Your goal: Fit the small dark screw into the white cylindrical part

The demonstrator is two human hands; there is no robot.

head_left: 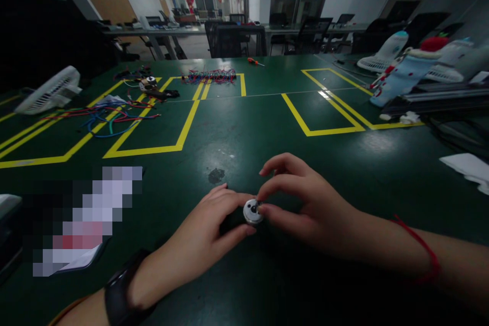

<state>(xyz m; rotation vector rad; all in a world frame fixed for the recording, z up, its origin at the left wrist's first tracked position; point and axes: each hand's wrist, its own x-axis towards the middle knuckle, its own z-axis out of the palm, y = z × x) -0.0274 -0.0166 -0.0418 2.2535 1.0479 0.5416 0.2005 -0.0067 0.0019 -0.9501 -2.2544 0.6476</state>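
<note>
A small round silver part (pixel 252 211) with dark holes in its top face is at the near middle of the green table. My left hand (pixel 214 224) grips it from the left, index finger behind and thumb in front. My right hand (pixel 301 204) is at its right side, thumb and index finger pinched together at the part's top face. What lies between those fingertips is too small to make out. The other fingers of my right hand are curled above.
The green table (pixel 244 137) carries yellow tape outlines. Coloured wires (pixel 114 112) and a white fan (pixel 51 91) lie left, a wire bundle (pixel 210 76) and orange screwdriver (pixel 254 61) at the back. A blue bottle (pixel 399 76) and white paper (pixel 466 165) are right.
</note>
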